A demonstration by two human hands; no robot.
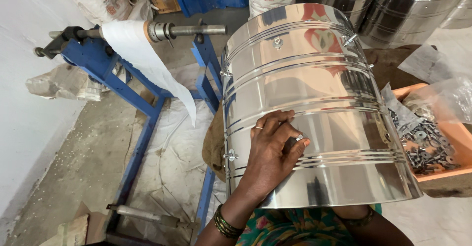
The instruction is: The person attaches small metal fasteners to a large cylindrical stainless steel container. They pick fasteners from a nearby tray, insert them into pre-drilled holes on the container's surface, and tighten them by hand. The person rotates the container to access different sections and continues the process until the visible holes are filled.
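Note:
A large shiny steel drum (305, 79) lies on its side in front of me, its open rim toward my body. My left hand (273, 147) rests on its curved wall, fingers curled around a small dark tool or fastener pressed to the metal. A ring is on one finger and bangles are on the wrist. My right forearm (364, 224) reaches into the drum's mouth, and that hand is hidden inside. Small wing-shaped fittings (229, 155) stick out along the drum's left side.
An orange tray (455, 133) of small metal fasteners in plastic bags sits at the right. A blue steel stand (123, 86) with a paper roll on a shaft stands at the left. More steel drums (393, 5) are stacked behind. Sacks lie on the concrete floor.

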